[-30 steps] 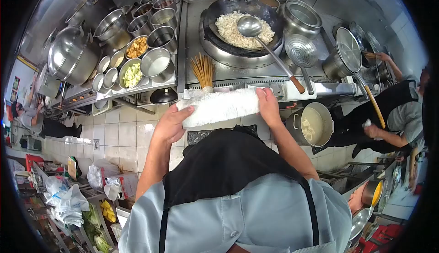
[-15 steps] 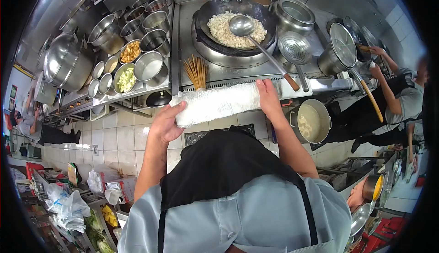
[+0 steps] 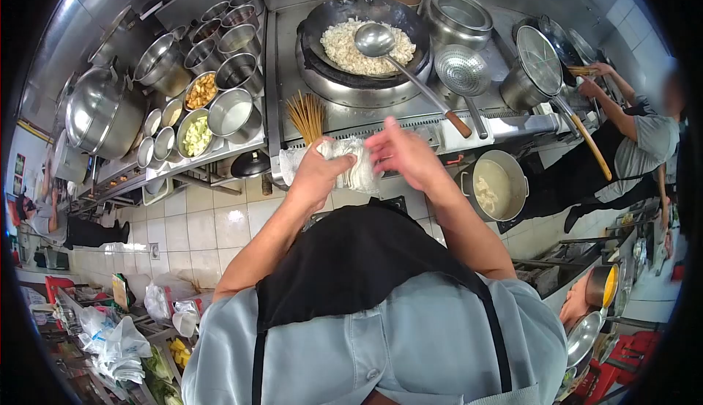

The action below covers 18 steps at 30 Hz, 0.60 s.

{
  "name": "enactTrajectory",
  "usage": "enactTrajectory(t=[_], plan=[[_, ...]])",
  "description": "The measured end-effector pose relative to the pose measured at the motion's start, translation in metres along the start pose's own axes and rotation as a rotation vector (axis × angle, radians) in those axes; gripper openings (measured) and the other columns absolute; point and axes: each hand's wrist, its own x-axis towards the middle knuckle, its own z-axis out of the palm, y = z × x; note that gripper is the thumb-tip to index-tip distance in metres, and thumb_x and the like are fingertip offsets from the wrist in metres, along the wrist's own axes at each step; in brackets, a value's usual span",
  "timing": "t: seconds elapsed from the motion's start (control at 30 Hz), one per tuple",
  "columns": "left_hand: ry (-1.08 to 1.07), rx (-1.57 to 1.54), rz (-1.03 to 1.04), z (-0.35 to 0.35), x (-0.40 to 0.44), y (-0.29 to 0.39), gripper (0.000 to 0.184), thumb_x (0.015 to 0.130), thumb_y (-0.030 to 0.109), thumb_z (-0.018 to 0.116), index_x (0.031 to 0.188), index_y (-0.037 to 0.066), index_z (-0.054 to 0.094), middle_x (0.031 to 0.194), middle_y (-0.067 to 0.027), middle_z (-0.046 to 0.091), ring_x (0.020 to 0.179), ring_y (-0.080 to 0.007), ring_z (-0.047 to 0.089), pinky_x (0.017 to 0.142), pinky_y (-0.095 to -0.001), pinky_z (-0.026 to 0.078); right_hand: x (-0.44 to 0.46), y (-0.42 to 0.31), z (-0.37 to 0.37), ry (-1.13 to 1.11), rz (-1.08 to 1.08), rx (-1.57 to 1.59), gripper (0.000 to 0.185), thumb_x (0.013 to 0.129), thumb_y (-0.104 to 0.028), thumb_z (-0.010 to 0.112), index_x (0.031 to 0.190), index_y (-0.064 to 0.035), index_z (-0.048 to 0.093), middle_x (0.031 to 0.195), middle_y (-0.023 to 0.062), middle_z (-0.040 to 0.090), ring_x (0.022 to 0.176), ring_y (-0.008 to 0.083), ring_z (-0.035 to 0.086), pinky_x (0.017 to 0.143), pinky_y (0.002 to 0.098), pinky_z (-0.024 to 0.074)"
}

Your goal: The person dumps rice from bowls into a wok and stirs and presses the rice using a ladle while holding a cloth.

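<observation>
A white cloth (image 3: 356, 168), bunched up, is gripped by my left hand (image 3: 319, 176) at the front edge of the stove. My right hand (image 3: 405, 154) is beside the cloth's right end, its fingers spread, with nothing in it. Just behind my left hand a bamboo brush (image 3: 305, 116) stands with its bristles up. Farther back, a wok (image 3: 315, 20) holds chopped pale food (image 3: 342, 46), and a ladle (image 3: 375, 40) lies across it with its wooden handle toward me.
Metal containers (image 3: 234, 114) with ingredients stand at the left. A perforated skimmer (image 3: 462, 70) lies right of the wok. Below the stove edge is a pot (image 3: 515, 185) of pale liquid. At the right, a person (image 3: 644, 138) works at another wok.
The cloth was stretched wide between both hands and is now bunched in my left hand. My right hand has let go of it and moved left. The view has shifted slightly right.
</observation>
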Motion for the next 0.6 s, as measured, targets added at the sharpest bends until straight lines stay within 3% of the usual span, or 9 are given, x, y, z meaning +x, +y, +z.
enactTrajectory(t=[0.1, 0.13, 0.2, 0.3, 0.33, 0.4, 0.5, 0.53, 0.6], plan=[[-0.115, -0.403, -0.074, 0.002, -0.01, 0.029, 0.036, 0.093, 0.002, 0.07, 0.123, 0.0, 0.049, 0.114, -0.0129, 0.069, 0.102, -0.0198, 0.069, 0.092, -0.0374, 0.056, -0.005, 0.004, -0.014, 0.294, -0.185, 0.078, 0.069, 0.107, -0.06, 0.038, 0.14, -0.0003, 0.052, 0.111, 0.013, 0.063, 0.098, 0.0238, 0.066, 0.086, 0.0425, 0.0566], [-0.146, -0.471, -0.083, 0.001, -0.012, 0.033, 0.037, 0.094, 0.003, 0.07, 0.125, 0.0, 0.049, 0.115, -0.0128, 0.069, 0.103, -0.0205, 0.069, 0.093, -0.0382, 0.056, -0.024, -0.01, -0.005, 0.142, -0.067, 0.341, 0.065, 0.109, -0.057, 0.036, 0.144, -0.0031, 0.048, 0.127, 0.0187, 0.061, 0.111, 0.0254, 0.064, 0.095, 0.0443, 0.0534], [-0.229, -0.495, -0.111, -0.005, -0.011, 0.033, 0.044, 0.097, 0.009, 0.069, 0.135, -0.001, 0.048, 0.121, -0.0131, 0.067, 0.11, -0.0228, 0.067, 0.096, -0.0394, 0.056, -0.03, -0.002, 0.005, -0.013, -0.007, 0.555, 0.059, 0.109, -0.049, 0.044, 0.145, -0.0032, 0.047, 0.13, 0.0183, 0.061, 0.113, 0.0243, 0.064, 0.095, 0.0434, 0.0533], [-0.018, -0.272, -0.162, -0.025, 0.02, -0.026, 0.042, 0.099, 0.01, 0.063, 0.138, 0.0, 0.051, 0.126, -0.0131, 0.066, 0.116, -0.0261, 0.066, 0.1, -0.0414, 0.053, -0.026, 0.021, 0.008, -0.049, -0.038, 0.483, 0.048, 0.103, -0.023, 0.062, 0.143, -0.0018, 0.047, 0.133, 0.0141, 0.062, 0.118, 0.0224, 0.063, 0.099, 0.0398, 0.0523], [0.004, -0.241, -0.193, -0.022, 0.017, -0.031, 0.047, 0.102, 0.03, 0.062, 0.141, 0.006, 0.051, 0.128, -0.015, 0.065, 0.119, -0.026, 0.064, 0.105, -0.045, 0.051, -0.019, 0.027, 0.008, -0.001, -0.02, 0.363, 0.05, 0.102, -0.019, 0.063, 0.145, -0.0017, 0.046, 0.135, 0.0135, 0.061, 0.12, 0.023, 0.062, 0.1, 0.0409, 0.0519], [0.099, -0.31, -0.285, -0.008, 0.016, -0.039, 0.057, 0.101, 0.048, 0.058, 0.143, 0.009, 0.05, 0.129, -0.0144, 0.064, 0.119, -0.0262, 0.064, 0.103, -0.0489, 0.051, -0.018, 0.027, 0.024, 0.056, -0.071, 0.194, 0.05, 0.097, -0.01, 0.064, 0.143, 0.0004, 0.047, 0.13, 0.0106, 0.063, 0.12, 0.0206, 0.062, 0.103, 0.034, 0.0494], [-0.001, -0.347, -0.438, -0.004, 0.02, -0.05, 0.077, 0.094, 0.075, 0.05, 0.139, 0.013, 0.054, 0.124, -0.0108, 0.066, 0.109, -0.0255, 0.068, 0.087, -0.0521, 0.059, -0.007, 0.034, 0.023, -0.271, -0.159, -0.147, 0.058, 0.098, -0.014, 0.066, 0.149, 0.0022, 0.042, 0.134, 0.0132, 0.063, 0.12, 0.0218, 0.062, 0.105, 0.0358, 0.0481], [-0.096, -0.416, -0.463, -0.01, 0.023, -0.051, 0.077, 0.092, 0.076, 0.053, 0.136, 0.013, 0.056, 0.119, -0.0097, 0.068, 0.103, -0.0248, 0.069, 0.081, -0.0503, 0.061, -0.013, 0.017, 0.023, -0.353, -0.108, -0.074, 0.061, 0.098, -0.02, 0.068, 0.149, 0.0033, 0.045, 0.139, 0.0141, 0.061, 0.122, 0.0221, 0.061, 0.107, 0.0366, 0.0463], [-0.121, -0.496, -0.499, -0.008, 0.028, -0.051, 0.071, 0.09, 0.076, 0.056, 0.123, 0.013, 0.063, 0.099, -0.0091, 0.071, 0.079, -0.0239, 0.072, 0.06, -0.0424, 0.062, -0.018, -0.017, -0.007, -0.074, -0.151, -0.565, 0.051, 0.097, -0.019, 0.069, 0.143, -0.0021, 0.055, 0.135, 0.0133, 0.063, 0.121, 0.0194, 0.06, 0.102, 0.0354, 0.0487]])
